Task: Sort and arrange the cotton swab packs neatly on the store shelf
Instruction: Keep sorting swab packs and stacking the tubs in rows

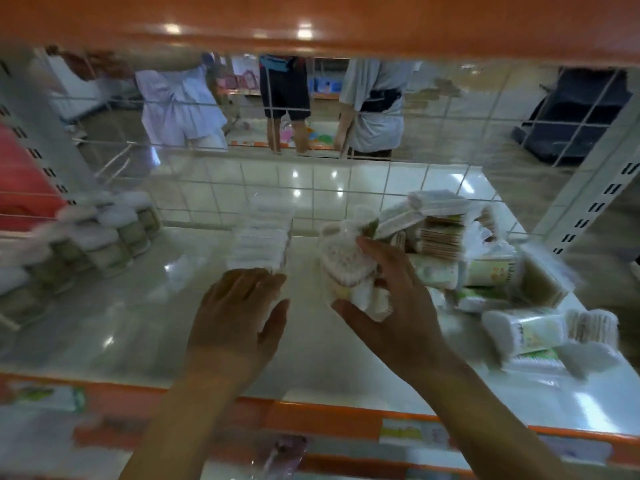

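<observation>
Nearest, two hands over the white shelf [145, 306], just past its orange front edge [311, 415]. Left hand [239, 306] flat and spread, fingers straight, holding nothing, fingertips touching or nearly touching the near end of a stack of clear packs [259, 240]; too blurred to count the layers in that stack. Right hand [388, 299] curled round one held pack [346, 275], thumb under its near end, fingers over the far side; clear wrap, white swab tips packed tight, lifted above the shelf, just right of the stack.

Right of the held pack, a loose heap of packs [450, 237], tilted and overlapping: wooden-stick bundles, white-tipped ones, several with pale green labels. Roughly a dozen or more, exact count not readable. Nearer the front edge on that side, two or three more packs [526, 334] lying flat, apart from the heap.

Far left of the stack, rows of round tubs [114, 237] with white tops and tan middles, standing upright, smeared by motion; number not clear.

Behind everything, a white wire grid [311, 188] closing the back of the shelf. Through it, three people [374, 105] standing in the next aisle, and a dark item [575, 112] farther right. Overhead, the orange upper shelf [311, 19].
</observation>
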Available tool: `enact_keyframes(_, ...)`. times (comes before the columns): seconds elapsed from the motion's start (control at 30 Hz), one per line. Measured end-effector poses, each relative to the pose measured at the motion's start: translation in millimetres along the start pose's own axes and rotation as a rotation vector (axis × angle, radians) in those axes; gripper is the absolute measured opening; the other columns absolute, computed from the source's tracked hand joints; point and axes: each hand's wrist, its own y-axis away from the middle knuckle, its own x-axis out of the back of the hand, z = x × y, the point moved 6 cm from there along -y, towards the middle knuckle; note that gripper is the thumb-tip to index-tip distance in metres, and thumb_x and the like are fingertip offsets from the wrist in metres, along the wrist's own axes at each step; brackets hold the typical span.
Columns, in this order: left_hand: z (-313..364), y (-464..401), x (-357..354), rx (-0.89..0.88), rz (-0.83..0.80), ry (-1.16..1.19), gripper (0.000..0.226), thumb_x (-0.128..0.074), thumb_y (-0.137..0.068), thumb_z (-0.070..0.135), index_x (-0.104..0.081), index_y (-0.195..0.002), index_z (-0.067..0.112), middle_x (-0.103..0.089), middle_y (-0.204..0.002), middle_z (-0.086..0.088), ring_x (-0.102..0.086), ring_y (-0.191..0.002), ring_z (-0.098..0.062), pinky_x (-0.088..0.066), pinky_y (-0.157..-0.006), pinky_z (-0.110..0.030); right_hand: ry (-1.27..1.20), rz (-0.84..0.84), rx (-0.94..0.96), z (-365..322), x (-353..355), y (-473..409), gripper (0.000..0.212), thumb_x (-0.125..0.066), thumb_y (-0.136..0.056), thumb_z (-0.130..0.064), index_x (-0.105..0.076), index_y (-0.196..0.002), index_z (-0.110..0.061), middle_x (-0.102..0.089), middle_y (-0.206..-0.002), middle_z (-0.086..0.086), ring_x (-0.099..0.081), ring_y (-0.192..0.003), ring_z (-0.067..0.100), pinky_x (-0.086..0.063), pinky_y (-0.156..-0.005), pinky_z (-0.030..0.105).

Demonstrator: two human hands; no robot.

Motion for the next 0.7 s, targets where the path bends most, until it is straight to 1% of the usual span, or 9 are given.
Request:
enact_keyframes(0.1,-46.2,19.1,18.2,0.043,0.042,-0.064,0.033,-0.045,-0.083,0.029,-0.067,-0.096,0.009,-0.067,-0.091,-0.011,-0.061,-0.086,-0.032,-0.052,-0.070,-0.040,-0.055,-0.039,0.060,-29.2,-33.6,-10.2,0.064,-0.059,-0.074,-0.042,-0.033,-0.130,-0.031,-0.033,-0.120,-0.025,-0.037,-0.105,-0.012,-0.040,-0.083,0.002)
enact_keyframes(0.2,-85.0,39.3,33.3,0.103,0.052,-0.116,0.038,-0.046,-0.084,0.030,-0.071,-0.094,0.004,-0.068,-0.089,-0.014,-0.064,-0.082,-0.032,-0.053,-0.068,-0.039,-0.151,-0.109,0.046,-54.6,-75.8,-14.0,0.064,-0.059,-0.073,-0.044,-0.030,-0.130,-0.037,-0.031,-0.118,-0.031,-0.038,-0.107,-0.017,-0.042,-0.087,0.007)
enact_keyframes(0.27,-108.3,51.6,38.5,0.133,0.019,-0.134,0.039,-0.045,-0.083,0.032,-0.072,-0.093,0.005,-0.069,-0.088,-0.014,-0.066,-0.080,-0.032,-0.054,-0.067,-0.039,-0.186,-0.168,0.035,-68.2,-109.0,-12.5,0.065,-0.063,-0.073,-0.044,-0.029,-0.129,-0.039,-0.030,-0.118,-0.032,-0.039,-0.109,-0.014,-0.043,-0.087,0.008)
enact_keyframes(0.33,-132.9,63.4,41.6,0.153,-0.009,-0.153,0.040,-0.044,-0.082,0.033,-0.072,-0.093,0.006,-0.069,-0.087,-0.012,-0.066,-0.079,-0.031,-0.054,-0.067,-0.038,-0.228,-0.231,0.015,-78.4,-143.4,-10.0,0.065,-0.070,-0.073,-0.037,-0.031,-0.124,-0.041,-0.032,-0.114,-0.032,-0.041,-0.107,-0.008,-0.041,-0.088,0.008)
enact_keyframes(0.4,-158.0,73.3,42.9,0.163,-0.021,-0.179,0.041,-0.044,-0.082,0.034,-0.072,-0.093,0.006,-0.070,-0.085,-0.011,-0.066,-0.077,-0.031,-0.054,-0.067,-0.038,-0.263,-0.293,-0.008,-86.4,-177.1,-9.6,0.061,-0.073,-0.074,-0.028,-0.035,-0.119,-0.042,-0.035,-0.114,-0.027,-0.040,-0.106,-0.005,-0.038,-0.088,0.004)
enact_keyframes(0.47,-181.5,79.2,43.3,0.182,-0.030,-0.203,0.042,-0.043,-0.082,0.034,-0.072,-0.090,0.005,-0.070,-0.081,-0.012,-0.066,-0.073,-0.032,-0.054,-0.063,-0.039,-0.266,-0.332,-0.016,-93.5,-208.0,-10.9,0.060,-0.073,-0.075,-0.025,-0.034,-0.118,-0.040,-0.037,-0.117,-0.018,-0.041,-0.107,-0.002,-0.037,-0.088,0.005)
enact_keyframes(0.57,-212.7,88.0,40.8,0.232,-0.066,-0.200,0.040,-0.042,-0.080,0.033,-0.072,-0.082,0.007,-0.068,-0.073,-0.011,-0.065,-0.064,-0.031,-0.054,-0.054,-0.036,-0.258,-0.376,-0.031,-99.9,-251.1,-14.1,0.063,-0.072,-0.077,-0.024,-0.034,-0.126,-0.031,-0.040,-0.122,-0.010,-0.044,-0.108,0.004,-0.043,-0.090,0.016)
enact_keyframes(0.63,-231.1,96.9,37.3,0.255,-0.108,-0.174,0.035,-0.042,-0.077,0.032,-0.067,-0.068,0.010,-0.061,-0.063,-0.006,-0.061,-0.057,-0.029,-0.050,-0.046,-0.030,-0.247,-0.423,-0.086,-103.3,-275.2,-14.6,0.063,-0.069,-0.081,-0.023,-0.033,-0.133,-0.026,-0.041,-0.127,-0.007,-0.043,-0.108,0.003,-0.040,-0.091,0.016)
enact_keyframes(0.7,-245.7,105.1,35.3,0.268,-0.157,-0.167,0.031,-0.039,-0.074,0.031,-0.058,-0.058,0.013,-0.051,-0.055,-0.002,-0.056,-0.052,-0.026,-0.038,-0.039,-0.023,-0.229,-0.462,-0.112,-107.5,-293.4,-13.4,0.063,-0.066,-0.083,-0.023,-0.031,-0.136,-0.025,-0.040,-0.130,-0.006,-0.039,-0.108,-0.001,-0.035,-0.093,0.014)
